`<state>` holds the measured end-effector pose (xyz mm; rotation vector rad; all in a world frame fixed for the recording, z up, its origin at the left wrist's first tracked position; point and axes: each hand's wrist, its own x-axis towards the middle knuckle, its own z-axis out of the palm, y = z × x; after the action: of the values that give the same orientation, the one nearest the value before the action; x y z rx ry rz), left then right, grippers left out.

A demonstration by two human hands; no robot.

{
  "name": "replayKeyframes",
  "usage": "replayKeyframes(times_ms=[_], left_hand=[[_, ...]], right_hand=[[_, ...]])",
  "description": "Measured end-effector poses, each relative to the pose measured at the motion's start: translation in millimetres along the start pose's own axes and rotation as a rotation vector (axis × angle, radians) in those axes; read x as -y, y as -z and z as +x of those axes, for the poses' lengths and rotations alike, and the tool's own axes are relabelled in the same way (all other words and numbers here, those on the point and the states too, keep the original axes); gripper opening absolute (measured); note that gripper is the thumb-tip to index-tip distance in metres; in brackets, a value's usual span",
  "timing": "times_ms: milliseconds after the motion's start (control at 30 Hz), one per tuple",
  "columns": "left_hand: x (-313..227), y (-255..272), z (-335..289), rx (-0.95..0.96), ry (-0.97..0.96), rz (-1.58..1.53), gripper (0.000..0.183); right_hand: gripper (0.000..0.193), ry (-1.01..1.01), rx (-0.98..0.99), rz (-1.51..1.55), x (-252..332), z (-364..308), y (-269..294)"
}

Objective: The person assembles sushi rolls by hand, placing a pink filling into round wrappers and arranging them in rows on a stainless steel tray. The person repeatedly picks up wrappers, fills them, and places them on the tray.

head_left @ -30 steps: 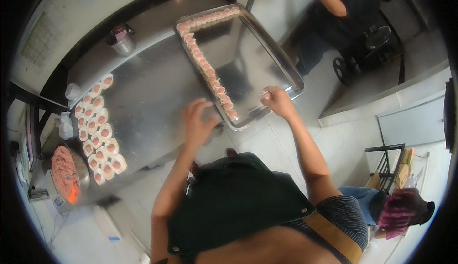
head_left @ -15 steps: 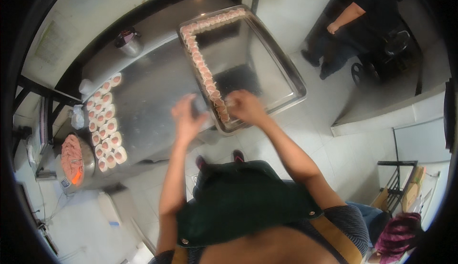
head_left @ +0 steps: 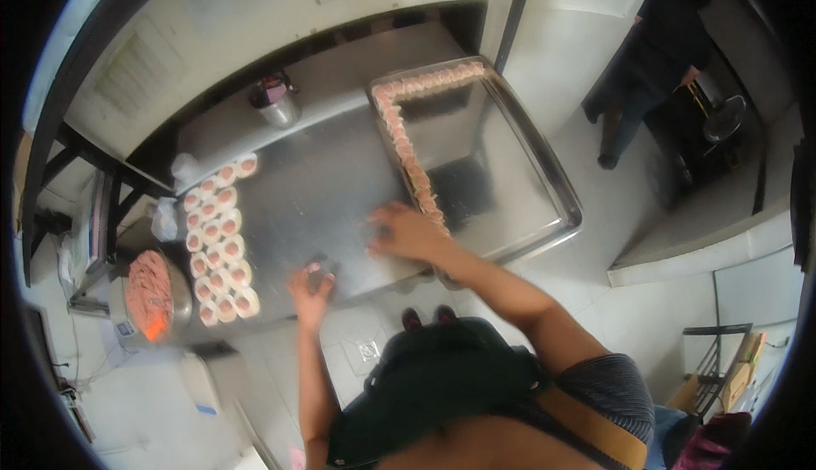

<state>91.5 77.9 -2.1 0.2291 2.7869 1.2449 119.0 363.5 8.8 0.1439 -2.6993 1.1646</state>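
Observation:
My left hand (head_left: pixel 311 293) is over the front edge of the steel table (head_left: pixel 314 172), fingers curled around something small and dark that is too blurred to make out. My right hand (head_left: pixel 406 230) reaches leftward over the table beside the tray's near left corner, its fingers apart and nothing visible in them. Small filled dumplings (head_left: pixel 399 138) line the far and left sides of the large metal tray (head_left: pixel 557 185). Flat pale wrappers (head_left: pixel 228 225), each with a pink dab of filling, lie in rows at the table's left. My right forearm hides the tray's near corner.
A metal bowl of pink minced filling (head_left: pixel 149 291) stands left of the wrappers, with an orange-red object in it. A metal pot (head_left: pixel 279 106) sits at the back ledge, and a plastic bag (head_left: pixel 164 219) lies near the wrappers. Another person (head_left: pixel 654 62) stands at the far right.
My right hand has left the end of the dumpling row and moved left over the table. My left hand has drawn back toward the table's front edge. The view has shifted.

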Motion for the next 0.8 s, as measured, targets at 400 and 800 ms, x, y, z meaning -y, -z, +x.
replayKeyframes(times_ms=[400,800], left_hand=[[-140,-89,227,0.227,-0.718,0.314,0.031],[-189,-226,373,-0.070,-0.656,0.749,0.023]], right_hand=[[0.023,-0.356,-0.326,-0.126,-229,158,88],[0.023,-0.141,-0.230,-0.206,-266,249,70]])
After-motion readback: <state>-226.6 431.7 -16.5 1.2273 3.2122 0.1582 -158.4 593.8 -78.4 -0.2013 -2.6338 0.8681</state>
